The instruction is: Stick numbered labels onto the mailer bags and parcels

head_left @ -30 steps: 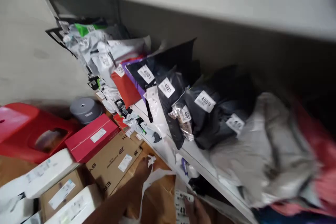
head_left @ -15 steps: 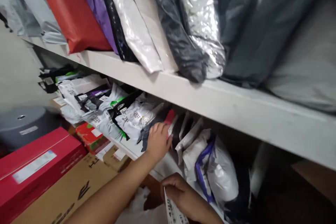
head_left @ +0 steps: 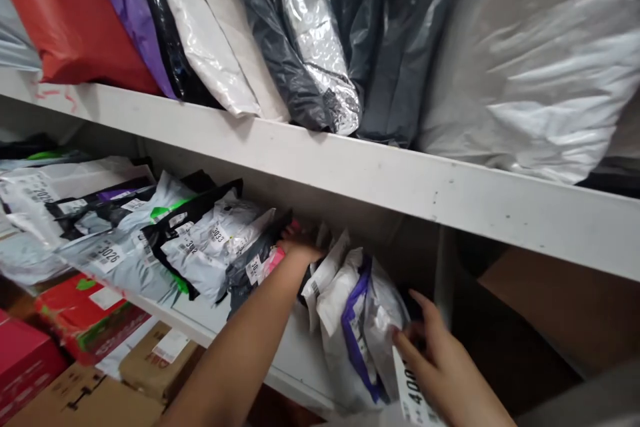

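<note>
My left hand point(head_left: 300, 245) reaches into the lower shelf's row of parcels. Its partly hidden fingers curl over the upper edge of a pink parcel point(head_left: 273, 259), beside a dark grey mailer bag point(head_left: 243, 275). To its right lean white mailer bags point(head_left: 340, 290), one with a purple edge point(head_left: 356, 340). Between the fingers of my right hand point(head_left: 425, 347) is a white printed label point(head_left: 411, 390) reading "400", its last digits covered. My right thumb and forefinger are near the rightmost white bag point(head_left: 385, 313).
Above runs a white shelf edge point(head_left: 320, 153) carrying large bags, among them a red one point(head_left: 75, 20) and a silver one point(head_left: 315, 33). Numbered grey parcels point(head_left: 115, 257) fill the lower shelf's left. Cardboard boxes point(head_left: 75, 397) and a red box point(head_left: 75, 310) stand below.
The view has swung right and closer to the shelf. My left hand has gone deeper between the parcels. My right hand has risen beside the white bags, still with the label.
</note>
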A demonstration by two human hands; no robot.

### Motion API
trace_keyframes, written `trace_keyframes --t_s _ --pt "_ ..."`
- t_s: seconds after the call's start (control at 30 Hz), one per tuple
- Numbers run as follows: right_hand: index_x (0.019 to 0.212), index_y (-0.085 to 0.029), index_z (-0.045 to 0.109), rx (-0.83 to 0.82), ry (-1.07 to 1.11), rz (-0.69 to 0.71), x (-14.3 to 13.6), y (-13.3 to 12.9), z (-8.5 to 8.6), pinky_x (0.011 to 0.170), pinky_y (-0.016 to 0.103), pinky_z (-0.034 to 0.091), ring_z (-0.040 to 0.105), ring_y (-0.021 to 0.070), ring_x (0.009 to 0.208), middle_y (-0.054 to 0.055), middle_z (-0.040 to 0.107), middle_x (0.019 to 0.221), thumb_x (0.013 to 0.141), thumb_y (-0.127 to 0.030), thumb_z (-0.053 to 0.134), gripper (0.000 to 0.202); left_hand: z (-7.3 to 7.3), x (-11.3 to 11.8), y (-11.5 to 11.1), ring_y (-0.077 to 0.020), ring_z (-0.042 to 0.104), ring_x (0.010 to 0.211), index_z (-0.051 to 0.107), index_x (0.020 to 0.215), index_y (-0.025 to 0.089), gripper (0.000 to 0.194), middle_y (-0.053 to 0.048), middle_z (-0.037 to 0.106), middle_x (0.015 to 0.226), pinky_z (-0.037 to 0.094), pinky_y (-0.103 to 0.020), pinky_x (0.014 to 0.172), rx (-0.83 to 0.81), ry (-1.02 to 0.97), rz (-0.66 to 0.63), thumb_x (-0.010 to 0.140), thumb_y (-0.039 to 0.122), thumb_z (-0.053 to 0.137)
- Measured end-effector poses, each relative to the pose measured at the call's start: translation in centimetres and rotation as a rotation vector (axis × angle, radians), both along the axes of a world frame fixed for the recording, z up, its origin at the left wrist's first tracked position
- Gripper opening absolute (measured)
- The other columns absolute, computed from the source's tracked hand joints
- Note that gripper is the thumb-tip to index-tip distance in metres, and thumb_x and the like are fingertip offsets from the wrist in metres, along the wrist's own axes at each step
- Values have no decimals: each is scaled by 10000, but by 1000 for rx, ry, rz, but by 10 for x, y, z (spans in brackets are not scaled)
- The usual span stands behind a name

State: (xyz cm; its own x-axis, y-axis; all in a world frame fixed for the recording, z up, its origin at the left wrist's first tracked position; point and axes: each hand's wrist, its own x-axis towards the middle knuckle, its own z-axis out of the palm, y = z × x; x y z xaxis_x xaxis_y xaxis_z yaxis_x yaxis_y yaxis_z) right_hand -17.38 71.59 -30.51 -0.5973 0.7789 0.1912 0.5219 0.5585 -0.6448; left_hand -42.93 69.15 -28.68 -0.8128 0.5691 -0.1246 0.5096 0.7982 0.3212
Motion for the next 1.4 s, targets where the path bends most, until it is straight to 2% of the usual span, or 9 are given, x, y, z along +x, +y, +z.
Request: trace_keyframes --t_s 0.1,0.23,0.47,0.73,0.93,1.03,1.13,1.27,1.4 --pt "1354 -28 415 56 -227 -131 8 16 5 701 399 515 686 339 856 183 714 877 751 -622 450 847 -3 0 5 -442 302 1328 414 1400 236 1014 -226 289 1497 356 -570 956 -14 -57 30 537 710 654" --pt "1313 -32 497 10 -346 -84 6 21 4 928 453 464 582 377 1149 254 610 1221 769 -650 468 824 -9 -3 4 -466 236 1364 374 1425 237 1022 -225 220 1535 280 -621 998 -11 -60 -4 549 664 682" --pt "1301 -71 525 76 -478 -36 -2 18 5 836 439 492 617 390 1080 233 650 1166 670 -573 659 817 -6 -3 -5 -459 332 1311 418 1396 123 1014 -251 286 1500 375 -540 959 -24 -63 1 553 593 728" --pt "1213 -139 610 90 -349 -9 13 26 -5 849 424 505 639 377 1046 197 680 1127 585 -578 721 774 -5 -4 -32 -463 343 1314 523 1334 146 980 -260 322 1480 380 -517 987 -85 -59 -45 493 606 727" --pt "1000 -197 699 124 -87 -80 37 18 12 771 391 527 678 342 878 151 722 978 478 -580 767 651 -18 18 -83 -349 437 1260 517 1337 276 646 -169 496 1335 352 -412 1017 171 139 -122 813 645 432" --pt "780 -265 728 -10 -112 92 42 -5 27 630 335 522 662 274 667 61 726 735 491 -556 770 413 -26 28 -116 -329 505 1158 586 1249 197 476 -168 554 1228 394 -414 957 380 367 -43 878 461 446" --pt "610 -294 727 -132 -97 315 37 -35 28 556 283 484 629 231 597 25 705 642 521 -406 788 156 -29 32 -144 -328 591 971 651 1085 127 388 -153 649 1008 449 -426 837 282 403 -68 836 400 535" --pt "619 -283 739 -315 -35 525 8 -71 6 625 248 466 642 204 675 8 713 700 595 -227 733 61 -34 40 -158 -333 610 930 693 948 100 302 -168 680 955 453 -428 811 141 347 -129 832 345 561" --pt "682 -215 697 -433 -79 561 -33 -91 -33 705 259 435 613 203 788 17 687 780 639 -273 705 73 -50 60 -154 -342 560 1075 606 1235 142 395 -170 642 1162 414 -491 909 145 389 -130 854 193 513"
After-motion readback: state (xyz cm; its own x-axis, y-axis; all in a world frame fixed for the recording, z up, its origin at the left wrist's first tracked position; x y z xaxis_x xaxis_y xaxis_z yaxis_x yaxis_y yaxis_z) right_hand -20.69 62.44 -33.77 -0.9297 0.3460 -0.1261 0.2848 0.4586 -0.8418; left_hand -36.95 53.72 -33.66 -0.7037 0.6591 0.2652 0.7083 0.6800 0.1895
